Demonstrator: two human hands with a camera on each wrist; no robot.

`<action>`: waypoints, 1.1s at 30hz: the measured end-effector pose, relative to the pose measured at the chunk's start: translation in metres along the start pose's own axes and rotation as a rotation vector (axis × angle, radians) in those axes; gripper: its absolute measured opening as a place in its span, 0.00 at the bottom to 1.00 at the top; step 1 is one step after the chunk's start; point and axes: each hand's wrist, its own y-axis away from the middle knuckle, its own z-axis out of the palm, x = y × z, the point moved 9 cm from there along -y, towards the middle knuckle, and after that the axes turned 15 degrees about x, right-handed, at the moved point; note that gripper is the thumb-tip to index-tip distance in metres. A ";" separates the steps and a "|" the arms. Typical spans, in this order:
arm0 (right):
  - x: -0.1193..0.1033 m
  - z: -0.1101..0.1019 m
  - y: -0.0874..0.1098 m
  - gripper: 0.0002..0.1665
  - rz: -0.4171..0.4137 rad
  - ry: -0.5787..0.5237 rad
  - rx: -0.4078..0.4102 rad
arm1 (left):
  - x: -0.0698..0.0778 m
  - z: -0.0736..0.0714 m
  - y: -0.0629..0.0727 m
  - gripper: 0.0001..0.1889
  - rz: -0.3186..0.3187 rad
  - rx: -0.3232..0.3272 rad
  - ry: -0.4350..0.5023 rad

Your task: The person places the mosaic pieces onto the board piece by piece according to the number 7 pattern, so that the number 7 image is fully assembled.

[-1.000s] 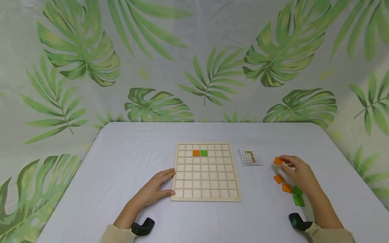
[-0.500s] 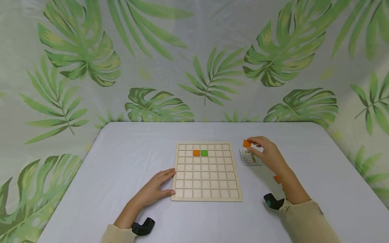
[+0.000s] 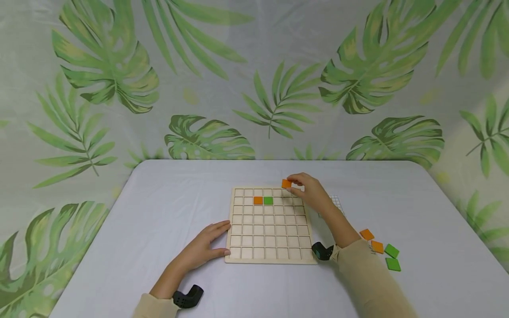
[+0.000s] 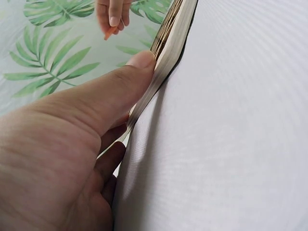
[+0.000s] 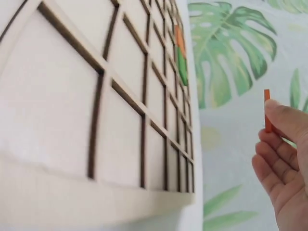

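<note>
My right hand [image 3: 312, 192] pinches a square orange tile [image 3: 286, 183] between thumb and fingers, raised above the back of the wooden grid board [image 3: 259, 241]. Seen edge-on in the right wrist view, the held tile [image 5: 267, 110] stands out past the fingertips. On the board, an orange tile [image 3: 258, 200] and a green tile [image 3: 268, 200] lie side by side in the second row from the back. My left hand [image 3: 207, 244] rests against the board's left side with its fingers extended. Its thumb [image 4: 142, 60] touches the rim in the left wrist view.
Right of the board lies a small printed grid card [image 3: 336, 202], partly covered by my right forearm. Farther right, two loose orange tiles [image 3: 366, 234] and two green tiles [image 3: 393, 264] lie on the white table [image 3: 191, 190]. A leaf-patterned cloth [image 3: 278, 88] hangs behind.
My right hand has carried the orange tile left from beside the loose tiles, past the card, to over the board's back edge. The left hand has stayed in place.
</note>
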 end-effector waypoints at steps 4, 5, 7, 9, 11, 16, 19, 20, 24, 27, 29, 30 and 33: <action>0.004 0.018 0.001 0.21 0.016 -0.019 -0.044 | 0.001 0.000 0.000 0.39 0.011 0.004 0.002; 0.005 0.022 0.002 0.21 0.028 -0.026 -0.060 | 0.001 0.000 0.000 0.39 0.013 0.005 0.004; 0.008 0.031 0.004 0.21 0.038 -0.033 -0.098 | 0.001 0.001 -0.001 0.38 0.013 0.007 0.004; 0.012 0.038 0.007 0.20 0.060 -0.025 -0.139 | 0.000 0.001 0.000 0.38 0.010 0.010 0.003; 0.017 0.044 0.010 0.21 0.077 -0.004 -0.176 | 0.000 0.001 0.000 0.39 0.008 0.010 0.000; 0.022 0.050 0.015 0.20 0.079 0.033 -0.205 | 0.001 0.001 0.000 0.39 0.016 0.011 0.001; 0.021 0.051 0.016 0.18 0.054 0.024 -0.200 | 0.001 0.000 0.000 0.39 0.012 0.009 0.002; 0.020 0.052 0.016 0.18 0.047 0.018 -0.200 | 0.001 0.000 0.001 0.39 0.006 0.007 0.002; 0.020 0.054 0.017 0.16 0.057 -0.007 -0.205 | 0.000 0.000 0.001 0.39 -0.016 -0.003 0.007; 0.021 0.054 0.018 0.17 0.074 -0.016 -0.209 | -0.001 0.001 0.001 0.39 -0.023 -0.010 0.008; 0.022 0.054 0.018 0.19 0.080 -0.015 -0.210 | 0.000 0.001 0.001 0.39 -0.022 -0.010 0.007; 0.022 0.054 0.018 0.20 0.087 -0.019 -0.210 | 0.000 0.001 0.001 0.39 -0.020 -0.009 0.007; 0.024 0.051 0.019 0.24 0.117 -0.039 -0.211 | 0.000 0.001 0.000 0.39 -0.011 -0.002 0.009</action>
